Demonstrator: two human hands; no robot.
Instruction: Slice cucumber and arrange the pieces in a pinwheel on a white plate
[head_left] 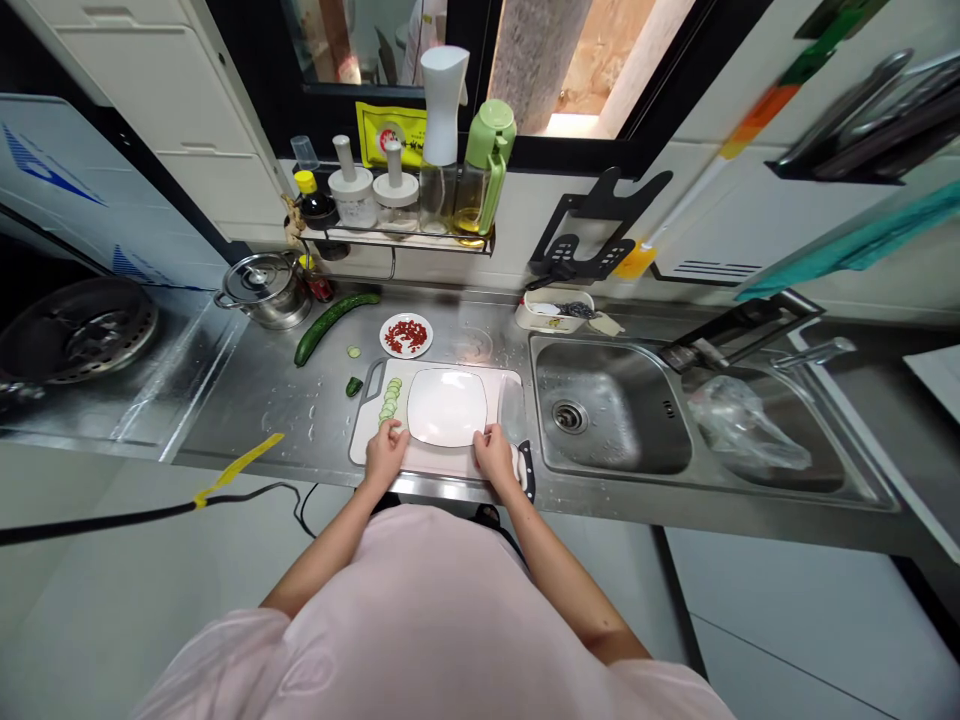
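**One White Plate, Two Hands, One Row of Cucumber**

The left hand (386, 455), fingers curled, sits just near a row of thin cucumber slices (390, 400) on a white plastic cutting board (360, 440). The right hand (495, 455) touches a glossy square ceramic plate (447, 407); whether either hand grips, I cannot tell.

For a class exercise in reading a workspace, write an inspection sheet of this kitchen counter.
Surface: steel counter, water droplets near a white cutting board.
Job's things: square white plate on the board; cucumber slices in a row beside it; long cucumber on the counter.
Clutter: small plate of red pieces; steel pot; bottles on a shelf.
Grippers: left hand by the slices; right hand at the plate's edge, near a black handle.
Cables: black cable, yellow-taped, off the counter.
Surroundings: steel sink; plastic bag in its right basin.
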